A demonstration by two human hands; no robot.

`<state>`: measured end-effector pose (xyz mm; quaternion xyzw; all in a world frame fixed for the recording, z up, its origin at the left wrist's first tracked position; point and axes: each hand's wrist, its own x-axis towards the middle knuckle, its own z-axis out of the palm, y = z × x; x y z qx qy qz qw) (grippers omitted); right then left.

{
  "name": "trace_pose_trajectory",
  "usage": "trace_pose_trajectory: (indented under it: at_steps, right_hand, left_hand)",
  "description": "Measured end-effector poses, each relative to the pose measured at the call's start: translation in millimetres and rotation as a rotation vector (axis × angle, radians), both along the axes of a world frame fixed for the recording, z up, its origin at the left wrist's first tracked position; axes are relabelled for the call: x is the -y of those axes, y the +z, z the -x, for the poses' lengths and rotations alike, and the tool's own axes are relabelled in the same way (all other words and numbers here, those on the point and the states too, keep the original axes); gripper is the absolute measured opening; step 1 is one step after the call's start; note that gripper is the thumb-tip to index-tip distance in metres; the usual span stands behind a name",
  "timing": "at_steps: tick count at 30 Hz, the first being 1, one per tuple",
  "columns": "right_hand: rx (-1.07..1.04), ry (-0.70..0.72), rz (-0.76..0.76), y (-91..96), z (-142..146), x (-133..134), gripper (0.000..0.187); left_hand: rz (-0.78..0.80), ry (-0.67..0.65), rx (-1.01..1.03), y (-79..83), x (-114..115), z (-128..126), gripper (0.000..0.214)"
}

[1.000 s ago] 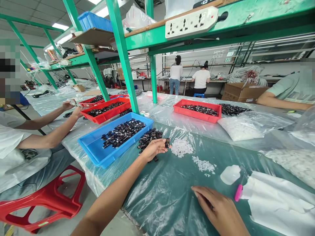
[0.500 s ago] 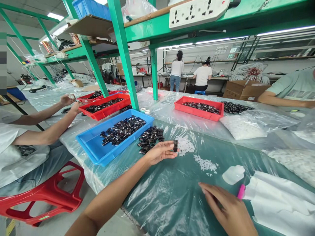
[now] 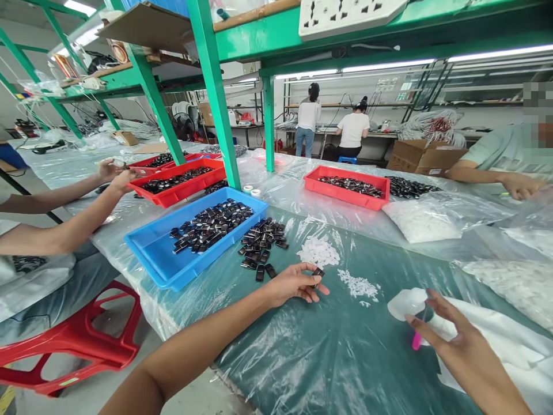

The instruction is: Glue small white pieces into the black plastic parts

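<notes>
My left hand pinches a small black plastic piece between thumb and fingers, above the green table covering. Close to it are a heap of similar black pieces, a pile of white flat bits and a smaller pile of white bits. At the right, my right hand has thumb and forefinger spread apart beside a translucent whitish bottle-like thing. Between those fingers lies a slim object with a pink end; I cannot tell whether they touch it. A white cloth lies partly behind this hand.
A blue tray of black pieces stands at left, with red trays beyond it and another red tray at the back. A green post rises from the table. Co-workers' arms are at left; another person sits at right.
My right hand has moved right and opened around the pink-ended object. My left hand has lowered slightly and tilted the black piece. A couple of black pieces now lie nearer my left wrist.
</notes>
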<state>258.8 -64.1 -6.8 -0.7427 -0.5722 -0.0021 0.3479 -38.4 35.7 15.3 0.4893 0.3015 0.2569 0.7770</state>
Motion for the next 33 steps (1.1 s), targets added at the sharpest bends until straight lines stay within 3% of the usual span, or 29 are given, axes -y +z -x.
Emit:
trace_pose_trajectory:
  at_steps: [3,6,11,15,22,29,33]
  right_hand:
    - [0.010,-0.052,0.196,-9.8,4,-5,0.049]
    - [-0.016,-0.052,0.167,-10.3,10,-6,0.049]
    - [-0.488,-0.119,0.185,7.5,28,0,0.056]
    - [-0.926,0.045,0.053,14.6,51,4,0.047]
    - [-1.419,0.239,-0.029,-2.7,64,6,0.036]
    - [-1.732,0.449,-0.099,15.2,71,13,0.027]
    - [-1.820,0.457,-0.125,18.8,73,13,0.020]
  left_hand:
    - [0.021,-0.021,0.048,4.7,4,-1,0.034]
    - [0.034,-0.045,0.104,7.0,7,-2,0.033]
    - [0.061,-0.089,0.140,5.9,10,-3,0.032]
    - [0.027,-0.116,0.107,3.3,11,-4,0.034]
    - [-0.123,-0.066,0.011,1.4,19,-15,0.044]
    - [-0.185,-0.098,-0.130,21.0,24,-35,0.040]
    - [-0.387,0.015,-0.138,7.1,29,-52,0.039]
